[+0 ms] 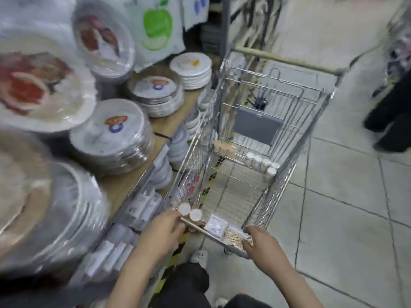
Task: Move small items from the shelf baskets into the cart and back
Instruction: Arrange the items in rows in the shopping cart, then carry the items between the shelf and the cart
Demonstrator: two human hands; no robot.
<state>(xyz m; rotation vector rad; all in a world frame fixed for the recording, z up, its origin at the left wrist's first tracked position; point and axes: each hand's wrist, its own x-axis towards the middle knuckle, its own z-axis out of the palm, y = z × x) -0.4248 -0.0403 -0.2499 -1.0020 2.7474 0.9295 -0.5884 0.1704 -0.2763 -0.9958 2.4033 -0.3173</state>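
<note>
Both hands grip the cart's near rim (214, 235): left hand (161, 232) at seven o'clock beside two white-capped jars (190, 211), right hand (263, 243) at five. More jars (262, 163) sit farther in, at twelve. Likely repositioning; next comes reaching for jars.

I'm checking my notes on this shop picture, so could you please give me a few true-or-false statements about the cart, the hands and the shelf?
1. The cart is made of metal wire. True.
2. Both hands are on the shelf. False: the left hand and right hand are at the cart's near end.
3. Small white-capped bottles lie in the cart. True.
4. Folded towels fill the shelf. False: it holds stacks of plates.
5. The floor is carpeted. False: it is tiled.
</note>
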